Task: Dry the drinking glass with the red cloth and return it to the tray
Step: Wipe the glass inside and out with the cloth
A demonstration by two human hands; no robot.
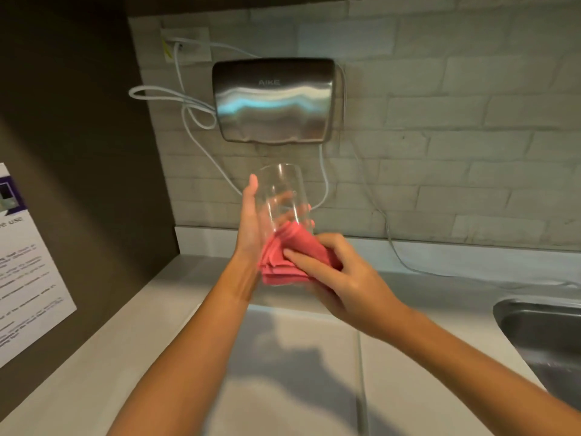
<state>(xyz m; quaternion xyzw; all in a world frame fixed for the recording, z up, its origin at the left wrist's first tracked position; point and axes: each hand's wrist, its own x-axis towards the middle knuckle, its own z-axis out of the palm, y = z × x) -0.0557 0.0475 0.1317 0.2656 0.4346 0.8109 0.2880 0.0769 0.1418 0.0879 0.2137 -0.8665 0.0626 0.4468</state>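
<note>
A clear drinking glass (pixel 281 190) is held up over the counter, tilted with its far end toward the wall. My left hand (pixel 251 225) grips it from the left side, fingers wrapped behind it. My right hand (pixel 333 269) holds the folded red cloth (pixel 283 262) bunched against the glass's near end. Part of the cloth seems pushed into the glass. No tray is in view.
A steel hand dryer (pixel 273 100) hangs on the brick wall above the glass, with white cables (pixel 195 111) looping beside it. A steel sink (pixel 544 338) is at the right. A dark cabinet side with a printed notice (pixel 28 272) stands at the left of the pale counter (pixel 295 357).
</note>
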